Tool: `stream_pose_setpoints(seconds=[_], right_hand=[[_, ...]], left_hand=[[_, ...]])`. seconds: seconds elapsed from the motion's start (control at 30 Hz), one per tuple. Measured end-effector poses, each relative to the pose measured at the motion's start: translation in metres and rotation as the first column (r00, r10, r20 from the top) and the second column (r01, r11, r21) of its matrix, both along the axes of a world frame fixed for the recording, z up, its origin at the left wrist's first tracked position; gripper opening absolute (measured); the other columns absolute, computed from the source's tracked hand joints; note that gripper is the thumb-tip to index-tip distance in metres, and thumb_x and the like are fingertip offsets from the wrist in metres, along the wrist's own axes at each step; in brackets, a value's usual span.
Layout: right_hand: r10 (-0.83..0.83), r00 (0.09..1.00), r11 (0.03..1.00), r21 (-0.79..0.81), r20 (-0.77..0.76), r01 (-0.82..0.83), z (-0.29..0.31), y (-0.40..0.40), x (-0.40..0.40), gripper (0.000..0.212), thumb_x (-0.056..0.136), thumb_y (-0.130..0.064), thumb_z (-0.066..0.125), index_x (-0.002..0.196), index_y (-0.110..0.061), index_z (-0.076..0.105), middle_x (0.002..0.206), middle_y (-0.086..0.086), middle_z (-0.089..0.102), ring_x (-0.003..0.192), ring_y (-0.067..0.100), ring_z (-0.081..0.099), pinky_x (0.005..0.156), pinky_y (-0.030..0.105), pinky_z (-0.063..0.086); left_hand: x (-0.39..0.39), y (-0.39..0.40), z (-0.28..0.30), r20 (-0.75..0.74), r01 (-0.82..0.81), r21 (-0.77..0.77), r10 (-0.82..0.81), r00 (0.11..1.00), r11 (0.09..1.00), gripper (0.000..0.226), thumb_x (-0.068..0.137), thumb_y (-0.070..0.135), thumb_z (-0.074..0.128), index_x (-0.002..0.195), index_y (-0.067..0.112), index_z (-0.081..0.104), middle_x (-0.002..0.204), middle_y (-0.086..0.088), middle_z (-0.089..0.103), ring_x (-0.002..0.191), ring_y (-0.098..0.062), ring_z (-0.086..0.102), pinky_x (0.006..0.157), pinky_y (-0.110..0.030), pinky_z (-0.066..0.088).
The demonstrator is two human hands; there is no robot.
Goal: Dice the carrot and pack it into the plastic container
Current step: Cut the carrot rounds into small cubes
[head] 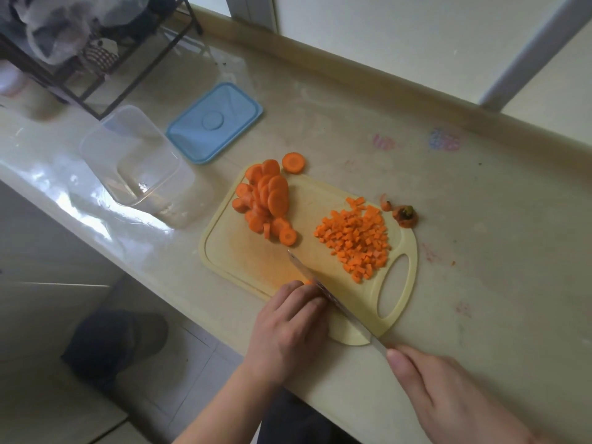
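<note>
On the pale yellow cutting board (pixel 243 251) lies a heap of round carrot slices (pixel 264 200) at the far left and a pile of small carrot dice (pixel 355 240) at the right. One slice (pixel 293 162) sits off the board on the counter. My left hand (pixel 291 325) has curled fingers holding down a carrot piece (pixel 308 282) at the board's near edge. My right hand (pixel 448 389) grips the knife (pixel 323 291), whose blade lies right against the left fingers. The clear plastic container (pixel 141 168) stands empty to the left of the board.
The container's blue lid (pixel 214 123) lies behind it on the counter. A carrot top (pixel 405 215) and a scrap of peel (pixel 386 205) rest beside the board's right side. A dark wire rack (pixel 80 59) stands at the far left. The counter edge runs just under my hands.
</note>
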State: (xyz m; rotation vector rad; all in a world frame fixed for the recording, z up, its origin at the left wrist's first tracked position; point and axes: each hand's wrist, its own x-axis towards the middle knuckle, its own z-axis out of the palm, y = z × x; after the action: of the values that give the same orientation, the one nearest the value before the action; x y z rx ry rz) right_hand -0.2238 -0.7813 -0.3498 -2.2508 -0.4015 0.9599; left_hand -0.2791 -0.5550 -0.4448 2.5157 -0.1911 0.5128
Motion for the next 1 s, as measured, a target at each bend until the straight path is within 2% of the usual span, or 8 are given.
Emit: stream_pose_setpoints(seconds=[0.17, 0.27, 0.33, 0.4, 0.53, 0.73, 0.9, 1.0], right_hand=[[-0.057, 0.998, 0.998, -0.018, -0.020, 0.057, 0.015, -0.001, -0.005, 0.068, 0.064, -0.092, 0.002, 0.086, -0.053, 0.054, 0.079, -0.020, 0.066, 0.077, -0.003, 0.061, 0.067, 0.014, 0.044], [-0.128, 0.991, 0.989, -0.084, -0.025, 0.125, 0.026, 0.000, -0.011, 0.040, 0.063, -0.084, 0.008, 0.084, -0.079, 0.041, 0.087, -0.054, 0.049, 0.084, -0.025, 0.050, 0.075, 0.002, 0.039], [-0.086, 0.996, 0.989, -0.124, -0.019, 0.083, 0.031, 0.000, -0.013, 0.052, 0.055, -0.093, -0.001, 0.082, -0.080, 0.041, 0.089, -0.065, 0.033, 0.089, -0.034, 0.041, 0.075, -0.005, 0.033], [-0.035, 0.999, 0.989, -0.141, 0.010, 0.036, 0.028, -0.003, -0.015, 0.074, 0.047, -0.097, -0.011, 0.082, -0.069, 0.047, 0.089, -0.060, 0.041, 0.088, -0.032, 0.042, 0.072, -0.004, 0.033], [-0.004, 0.995, 0.994, -0.106, 0.098, 0.015, 0.014, -0.003, -0.016, 0.083, 0.060, -0.090, -0.011, 0.097, -0.054, 0.055, 0.088, -0.034, 0.061, 0.090, -0.021, 0.050, 0.077, 0.002, 0.037], [-0.011, 0.999, 0.999, -0.031, 0.030, 0.012, 0.005, 0.006, -0.007, 0.071, 0.072, -0.084, 0.006, 0.089, -0.037, 0.057, 0.083, -0.013, 0.066, 0.078, 0.004, 0.061, 0.070, 0.025, 0.046], [-0.026, 1.000, 0.999, -0.022, 0.004, 0.026, 0.020, 0.001, -0.011, 0.057, 0.081, -0.074, 0.013, 0.087, -0.032, 0.051, 0.077, -0.005, 0.064, 0.072, 0.008, 0.059, 0.067, 0.021, 0.045], [-0.025, 1.000, 0.998, -0.060, -0.013, 0.025, 0.028, 0.000, -0.013, 0.051, 0.076, -0.072, 0.015, 0.095, -0.043, 0.052, 0.084, -0.011, 0.066, 0.080, 0.000, 0.060, 0.072, 0.015, 0.046]], left_hand=[[-0.001, -0.001, 0.000, 0.028, -0.021, 0.011, 0.021, 0.999, 1.000, 0.012, 0.092, 0.007, 0.067, 0.098, 0.000, 0.075, 0.103, -0.013, 0.069, 0.097, -0.033, 0.062, 0.090, -0.037, 0.054], [-0.002, 0.000, -0.002, 0.034, -0.007, 0.006, 0.006, 0.999, 1.000, 0.013, 0.093, 0.008, 0.066, 0.097, 0.000, 0.075, 0.104, -0.013, 0.069, 0.100, -0.031, 0.061, 0.090, -0.035, 0.053], [-0.002, 0.001, -0.002, 0.033, 0.007, -0.005, -0.007, 0.999, 1.000, 0.012, 0.092, 0.007, 0.069, 0.098, 0.000, 0.075, 0.107, -0.012, 0.070, 0.101, -0.031, 0.062, 0.090, -0.036, 0.053], [-0.002, 0.001, -0.002, 0.038, 0.017, -0.017, -0.017, 0.999, 1.000, 0.012, 0.090, 0.006, 0.072, 0.099, -0.001, 0.076, 0.107, -0.012, 0.070, 0.101, -0.031, 0.063, 0.088, -0.038, 0.054], [-0.001, 0.001, -0.001, 0.034, 0.018, -0.032, -0.016, 0.999, 0.999, 0.012, 0.089, 0.004, 0.072, 0.099, 0.000, 0.076, 0.106, -0.011, 0.071, 0.101, -0.032, 0.065, 0.086, -0.038, 0.054], [-0.003, 0.002, 0.000, 0.041, 0.019, -0.025, -0.018, 0.999, 1.000, 0.015, 0.096, 0.008, 0.063, 0.099, 0.000, 0.076, 0.107, -0.011, 0.071, 0.100, -0.032, 0.063, 0.089, -0.035, 0.053], [-0.005, 0.003, -0.004, 0.059, 0.003, 0.007, -0.003, 0.998, 1.000, 0.013, 0.094, 0.008, 0.066, 0.096, -0.001, 0.076, 0.103, -0.012, 0.071, 0.096, -0.030, 0.060, 0.085, -0.037, 0.051], [-0.006, 0.004, -0.004, 0.046, 0.010, -0.007, -0.010, 0.999, 1.000, 0.009, 0.087, 0.003, 0.074, 0.095, -0.001, 0.076, 0.101, -0.013, 0.071, 0.097, -0.031, 0.062, 0.087, -0.038, 0.053]])
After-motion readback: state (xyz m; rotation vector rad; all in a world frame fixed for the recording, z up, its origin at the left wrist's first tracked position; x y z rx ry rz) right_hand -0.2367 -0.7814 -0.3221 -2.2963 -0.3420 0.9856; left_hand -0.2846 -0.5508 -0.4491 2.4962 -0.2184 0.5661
